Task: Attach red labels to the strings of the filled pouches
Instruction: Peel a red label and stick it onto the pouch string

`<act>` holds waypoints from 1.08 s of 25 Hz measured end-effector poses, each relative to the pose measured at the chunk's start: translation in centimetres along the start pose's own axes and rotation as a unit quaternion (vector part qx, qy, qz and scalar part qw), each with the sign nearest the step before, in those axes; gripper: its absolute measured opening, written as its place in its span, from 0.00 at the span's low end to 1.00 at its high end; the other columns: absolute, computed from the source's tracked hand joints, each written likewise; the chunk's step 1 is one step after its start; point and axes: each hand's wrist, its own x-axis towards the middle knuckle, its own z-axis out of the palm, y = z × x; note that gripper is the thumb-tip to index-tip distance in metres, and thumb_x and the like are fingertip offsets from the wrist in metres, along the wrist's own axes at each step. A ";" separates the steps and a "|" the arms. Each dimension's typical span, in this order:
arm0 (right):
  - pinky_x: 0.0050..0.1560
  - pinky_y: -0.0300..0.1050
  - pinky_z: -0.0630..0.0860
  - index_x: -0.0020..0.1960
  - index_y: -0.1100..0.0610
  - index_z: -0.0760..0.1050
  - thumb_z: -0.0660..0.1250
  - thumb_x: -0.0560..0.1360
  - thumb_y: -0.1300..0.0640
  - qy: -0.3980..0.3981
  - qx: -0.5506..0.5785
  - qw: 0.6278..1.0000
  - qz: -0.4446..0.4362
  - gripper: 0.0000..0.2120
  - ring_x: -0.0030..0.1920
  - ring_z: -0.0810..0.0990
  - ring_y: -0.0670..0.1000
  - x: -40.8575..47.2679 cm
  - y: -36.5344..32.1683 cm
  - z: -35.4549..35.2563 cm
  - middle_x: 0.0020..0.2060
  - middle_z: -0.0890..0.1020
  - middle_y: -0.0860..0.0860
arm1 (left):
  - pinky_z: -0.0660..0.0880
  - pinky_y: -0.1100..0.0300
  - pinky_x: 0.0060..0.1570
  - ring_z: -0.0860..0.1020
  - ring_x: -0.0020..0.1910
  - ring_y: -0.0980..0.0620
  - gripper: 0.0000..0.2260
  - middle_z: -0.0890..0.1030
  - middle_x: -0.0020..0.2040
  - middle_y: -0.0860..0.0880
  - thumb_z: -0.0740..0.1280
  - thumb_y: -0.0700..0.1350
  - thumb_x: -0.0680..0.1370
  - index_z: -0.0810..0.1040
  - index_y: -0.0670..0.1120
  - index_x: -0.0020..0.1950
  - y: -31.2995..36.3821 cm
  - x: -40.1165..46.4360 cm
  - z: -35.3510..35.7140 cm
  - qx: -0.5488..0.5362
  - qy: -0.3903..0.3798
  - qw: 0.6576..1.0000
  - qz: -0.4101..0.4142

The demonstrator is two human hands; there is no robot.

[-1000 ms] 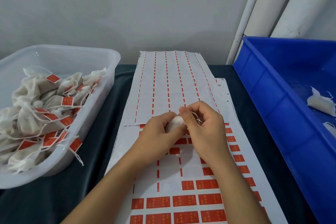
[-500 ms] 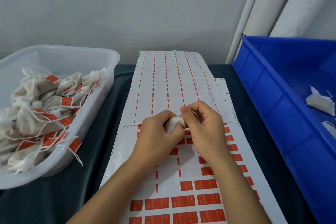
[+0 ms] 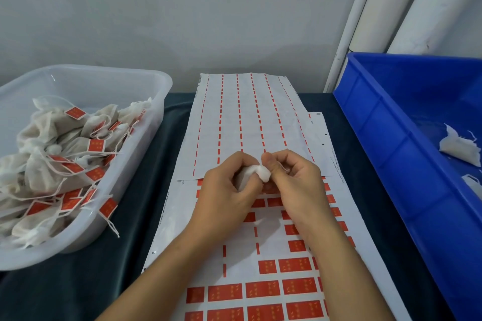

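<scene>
Above label sheets on our dark-clothed table, we grip a white pouch in our curled left hand while our right hand, touching it, pinches its gathered top.

Red labels; blue bin; seemingly dark-teal cloth

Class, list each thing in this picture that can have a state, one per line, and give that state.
Left hand: grips a white pouch.
Right hand: pinches the pouch's top.
Pouch: held above the sheets, no label seen on it.
Near label sheet: partly used, red labels remain.
Far label sheet: stripped, only red strips left.
Clear tub: holds labelled pouches.
Blue crate: holds a few white pouches.
</scene>
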 end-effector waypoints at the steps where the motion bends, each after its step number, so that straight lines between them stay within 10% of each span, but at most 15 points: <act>1: 0.47 0.42 0.83 0.49 0.48 0.83 0.69 0.79 0.43 -0.012 0.005 1.000 0.019 0.10 0.44 0.86 0.45 0.0 0.0 0.1 0.42 0.87 0.45 | 0.80 0.65 0.43 0.84 0.47 0.53 0.02 0.85 0.45 0.56 0.71 0.52 0.81 0.81 0.57 0.50 0.1 0.1 -0.1 -0.026 0.003 1.000 -0.006; 18: 0.46 0.34 0.80 0.50 0.44 0.81 0.66 0.81 0.45 -0.047 -0.068 0.996 -0.016 0.06 0.49 0.83 0.38 -0.3 0.4 0.7 0.44 0.85 0.36 | 0.79 0.70 0.41 0.85 0.46 0.55 0.07 0.86 0.43 0.54 0.68 0.50 0.84 0.82 0.51 0.49 -0.1 0.6 -0.3 -0.055 0.030 0.994 -0.085; 27: 0.48 0.30 0.78 0.52 0.38 0.80 0.71 0.79 0.49 -0.004 -0.093 0.979 -0.181 0.05 0.53 0.83 0.43 -0.6 -0.4 0.6 0.49 0.84 0.36 | 0.78 0.69 0.40 0.84 0.42 0.55 0.08 0.85 0.42 0.53 0.65 0.46 0.84 0.82 0.49 0.49 0.1 0.7 -0.5 -0.043 -0.010 0.995 -0.085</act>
